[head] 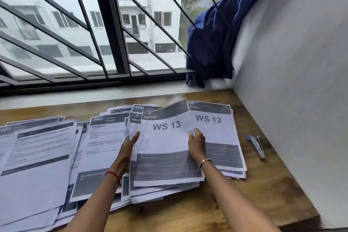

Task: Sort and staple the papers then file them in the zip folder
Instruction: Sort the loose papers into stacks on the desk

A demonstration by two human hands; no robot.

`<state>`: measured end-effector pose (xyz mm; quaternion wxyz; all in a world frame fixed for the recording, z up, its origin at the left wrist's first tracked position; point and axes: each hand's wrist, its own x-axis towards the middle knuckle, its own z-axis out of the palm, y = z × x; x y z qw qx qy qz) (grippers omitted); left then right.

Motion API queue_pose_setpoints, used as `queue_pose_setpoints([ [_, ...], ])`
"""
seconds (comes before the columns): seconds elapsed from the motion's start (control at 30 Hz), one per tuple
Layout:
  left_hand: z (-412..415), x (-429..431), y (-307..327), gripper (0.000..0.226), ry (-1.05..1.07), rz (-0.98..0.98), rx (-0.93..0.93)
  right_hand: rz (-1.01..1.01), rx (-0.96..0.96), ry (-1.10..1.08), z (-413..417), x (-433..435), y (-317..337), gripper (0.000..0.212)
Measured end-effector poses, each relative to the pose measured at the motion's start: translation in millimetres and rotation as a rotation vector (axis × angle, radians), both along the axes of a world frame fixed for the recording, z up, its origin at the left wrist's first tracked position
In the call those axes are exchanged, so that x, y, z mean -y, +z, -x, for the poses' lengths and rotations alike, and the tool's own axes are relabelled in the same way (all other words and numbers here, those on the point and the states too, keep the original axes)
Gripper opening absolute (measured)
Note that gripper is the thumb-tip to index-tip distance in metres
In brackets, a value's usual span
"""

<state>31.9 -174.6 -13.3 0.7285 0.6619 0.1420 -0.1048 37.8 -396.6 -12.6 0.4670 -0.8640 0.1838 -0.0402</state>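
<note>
From the head camera, I see my left hand (130, 144) laid along the left edge of the sheet headed WS 13 (165, 149), thumb on top and fingers tucked under it. That grip is pinching the top sheet or a few sheets; I cannot tell how many. My right hand (196, 143) rests on the same sheet's right edge with the fingers loosely curled. Whether it pinches or only steadies the paper I cannot tell.

The far corner of WS 13 curls upward, which I read as the sheet being lifted off its pile (163, 190) for sorting. Just right of it, partly overlapped, lies the WS 12 pile (216, 137), so the numbered sheets seem to be going into neighbouring stacks. To the left, looser piles (37, 156) fan across the desk (254, 194), one headed 1563 (105, 137), and another headed 2384 (140, 107) peeks out at the far side.

The stapler (257, 146) lies well apart to the right, near the wall, untouched. I judge that stapling has not begun and sorting is still in hand.

The body text on every sheet is too blurred to read, and the leftmost pile runs off the frame edge. No zip folder is in sight. It may be out of frame or buried under paper. A blue curtain (212, 43) bunches on the sill at the far right.
</note>
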Motion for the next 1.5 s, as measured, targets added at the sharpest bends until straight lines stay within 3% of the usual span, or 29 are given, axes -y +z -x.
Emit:
queue_pose_setpoints([
  [0.17, 0, -4, -6, 0.055, 0.003, -0.097, -0.033, 0.113, -0.197, 0.228, 1, -5, 0, 0.028],
  [0.47, -2, -20, 3, 0.042, 0.104, -0.088, -0.078, 0.464, -0.306, -0.046, -11, 52, 2, 0.044],
  [0.63, -2, -29, 9, 0.035, 0.186, 0.005, -0.100, 0.442, -0.425, 0.032, -8, 61, -9, 0.066],
  [0.87, -1, -33, 11, 0.035, 0.234, 0.051, -0.089, 0.562, -0.325, 0.168, -7, 49, -5, 0.063],
  [0.97, 1, -28, 16, 0.034, 0.224, 0.054, -0.082, 0.513, -0.268, 0.063, -9, 50, -4, 0.061],
  [1.07, 1, -22, 18, 0.031, 0.198, 0.054, -0.073, 0.441, -0.313, -0.110, -8, 58, -4, 0.068],
  [1.17, 0, -20, 17, 0.030, 0.169, 0.044, -0.068, 0.398, -0.358, -0.151, -7, 67, -5, 0.074],
  [1.33, -4, -17, 14, 0.037, 0.159, 0.054, -0.058, 0.335, -0.340, -0.181, -10, 79, -7, 0.060],
  [1.43, -7, -17, 10, 0.041, 0.128, 0.058, -0.049, 0.238, -0.199, -0.223, -9, 86, -8, 0.027],
  [1.5, -8, -17, 8, 0.043, 0.114, 0.051, -0.037, 0.150, -0.095, -0.299, -13, 87, -2, 0.024],
])
